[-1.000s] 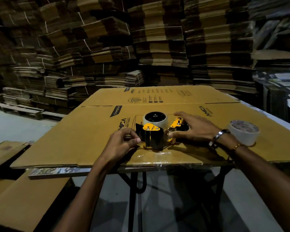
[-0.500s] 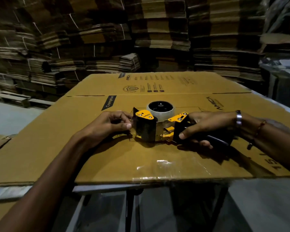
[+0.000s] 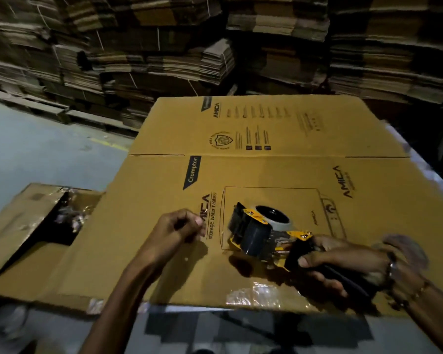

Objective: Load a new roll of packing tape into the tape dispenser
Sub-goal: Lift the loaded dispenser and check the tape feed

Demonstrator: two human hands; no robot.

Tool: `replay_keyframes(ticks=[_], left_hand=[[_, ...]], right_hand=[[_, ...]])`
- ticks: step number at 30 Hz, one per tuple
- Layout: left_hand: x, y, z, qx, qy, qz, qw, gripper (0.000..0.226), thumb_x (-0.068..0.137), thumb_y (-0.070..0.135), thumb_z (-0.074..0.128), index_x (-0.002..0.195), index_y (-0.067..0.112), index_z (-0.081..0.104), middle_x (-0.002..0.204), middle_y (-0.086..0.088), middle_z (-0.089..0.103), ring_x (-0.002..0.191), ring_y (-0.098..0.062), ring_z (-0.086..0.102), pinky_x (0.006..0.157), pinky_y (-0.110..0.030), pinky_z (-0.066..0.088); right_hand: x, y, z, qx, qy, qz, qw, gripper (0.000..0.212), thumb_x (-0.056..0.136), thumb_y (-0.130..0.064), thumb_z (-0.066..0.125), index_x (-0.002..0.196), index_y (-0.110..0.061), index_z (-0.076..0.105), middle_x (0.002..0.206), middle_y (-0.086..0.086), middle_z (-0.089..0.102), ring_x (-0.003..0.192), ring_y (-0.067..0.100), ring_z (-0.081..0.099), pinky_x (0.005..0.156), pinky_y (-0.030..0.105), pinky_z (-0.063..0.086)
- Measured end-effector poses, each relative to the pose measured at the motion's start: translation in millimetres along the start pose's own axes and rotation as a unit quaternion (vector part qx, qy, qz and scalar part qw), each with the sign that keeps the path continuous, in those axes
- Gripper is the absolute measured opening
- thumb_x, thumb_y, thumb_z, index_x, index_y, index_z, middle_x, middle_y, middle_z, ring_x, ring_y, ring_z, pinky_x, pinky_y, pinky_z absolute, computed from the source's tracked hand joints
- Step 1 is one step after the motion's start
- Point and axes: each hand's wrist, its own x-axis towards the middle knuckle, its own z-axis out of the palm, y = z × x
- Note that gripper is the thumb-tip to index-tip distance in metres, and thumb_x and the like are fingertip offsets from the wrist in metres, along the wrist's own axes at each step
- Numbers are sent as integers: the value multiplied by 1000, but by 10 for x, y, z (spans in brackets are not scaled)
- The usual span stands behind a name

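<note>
A yellow-and-black tape dispenser lies on a flat cardboard sheet. A pale tape roll sits on its hub. My right hand grips the black handle and holds the dispenser slightly tilted. My left hand is a short way left of the dispenser's front, thumb and forefinger pinched together. A faint clear strip of tape seems to run from those fingers to the dispenser's front roller, though blur makes it hard to see.
The sheet covers a table whose near edge carries shiny tape patches. An open cardboard box stands low on the left. A blurred pale roll lies behind my right wrist. Stacks of flattened cartons fill the back.
My left hand has drawn away leftward from the dispenser's front. My right hand has shifted to the handle and turned the dispenser. The camera has swung left, revealing the open box.
</note>
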Motion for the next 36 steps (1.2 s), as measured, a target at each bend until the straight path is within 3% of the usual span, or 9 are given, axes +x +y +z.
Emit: replay_keyframes(ticks=[7, 14, 18, 23, 25, 26, 28, 32, 36], left_hand=[[-224, 507, 486, -65, -18, -113, 991, 23, 98, 23, 56, 89, 7, 70, 80, -7, 67, 78, -19, 61, 80, -33, 52], [195, 814, 746, -72, -104, -207, 970, 25, 101, 23, 54, 94, 2, 65, 78, -11, 62, 61, -16, 59, 65, -26, 53], [465, 783, 834, -47, -157, -245, 956, 32, 99, 31, 57, 95, 1, 66, 81, -14, 67, 70, -22, 64, 72, -33, 55], [690, 706, 899, 8, -240, -256, 936, 42, 98, 32, 58, 108, -7, 67, 102, -24, 73, 91, -30, 73, 81, -34, 61], [756, 679, 912, 20, -271, -255, 928, 42, 97, 31, 59, 110, -8, 66, 105, -25, 72, 95, -32, 72, 81, -34, 61], [782, 665, 921, 24, -288, -254, 923, 42, 97, 31, 60, 111, -8, 66, 105, -24, 72, 96, -32, 72, 81, -34, 61], [815, 628, 963, 37, -316, -256, 913, 40, 96, 31, 62, 110, -7, 66, 99, -21, 73, 91, -30, 72, 81, -34, 60], [781, 529, 1069, 63, -365, -254, 894, 30, 94, 26, 65, 99, -3, 68, 82, -12, 71, 77, -23, 70, 86, -40, 60], [666, 446, 1163, 89, -395, -238, 883, 12, 93, 11, 63, 87, 1, 66, 73, -8, 68, 69, -20, 67, 85, -40, 59]], right_hand=[[-375, 27, 301, 100, 32, 7, 994, 27, 85, -28, 76, 80, -6, 61, 67, 14, 51, 44, 18, 47, 41, 26, 43], [-558, 195, 545, 111, 196, 23, 974, 31, 91, -15, 70, 114, -10, 50, 63, 14, 59, 46, 24, 52, 46, 30, 45], [-627, 163, 744, 87, 258, -6, 962, 24, 94, -8, 66, 112, -12, 51, 59, 14, 61, 45, 27, 55, 47, 33, 47], [-593, 189, 1096, 85, 347, 1, 934, 50, 91, -3, 67, 125, -32, 44, 58, -1, 68, 41, 25, 56, 45, 35, 52], [-565, 242, 1262, 65, 399, 4, 915, 63, 87, -11, 73, 133, -37, 39, 81, -2, 73, 52, 13, 58, 61, 42, 60], [-560, 253, 1352, 59, 425, 9, 903, 70, 86, -13, 74, 138, -38, 36, 90, -3, 72, 60, 9, 58, 67, 37, 62], [-559, 248, 1539, 40, 470, 19, 882, 81, 85, -13, 76, 148, -31, 28, 90, -8, 69, 67, 14, 62, 60, 18, 54], [-517, 326, 1932, -15, 552, 65, 831, 99, 80, -26, 81, 156, -32, 17, 88, 0, 73, 82, 30, 70, 65, 31, 46], [-462, 447, 2257, -7, 600, 85, 795, 86, 81, -24, 81, 151, -28, 31, 110, 4, 74, 105, 34, 69, 77, 35, 49]])
